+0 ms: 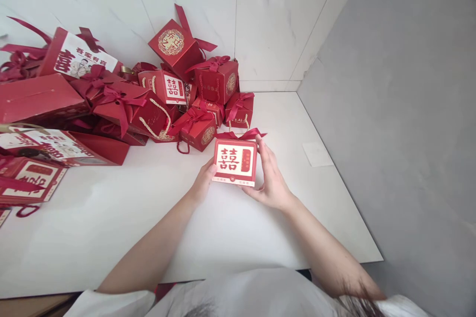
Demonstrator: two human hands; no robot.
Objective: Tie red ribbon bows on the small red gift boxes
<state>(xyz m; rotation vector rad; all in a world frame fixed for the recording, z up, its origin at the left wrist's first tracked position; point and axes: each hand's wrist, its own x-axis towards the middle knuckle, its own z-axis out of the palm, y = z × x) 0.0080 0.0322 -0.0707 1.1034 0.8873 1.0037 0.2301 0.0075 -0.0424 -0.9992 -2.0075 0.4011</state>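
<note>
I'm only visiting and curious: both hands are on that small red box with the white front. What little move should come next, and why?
Probably slide the small red cardboard box with the white front panel back to the heap of red ribboned gift boxes. The left hand and right hand grip its sides, its bow looks tied, and it stands apart.

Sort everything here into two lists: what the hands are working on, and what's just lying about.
In hand: red box, held between left hand and right hand.

Lying about: pile of boxes behind it; flat boxes at the left; pale square near the grey wall.
</note>
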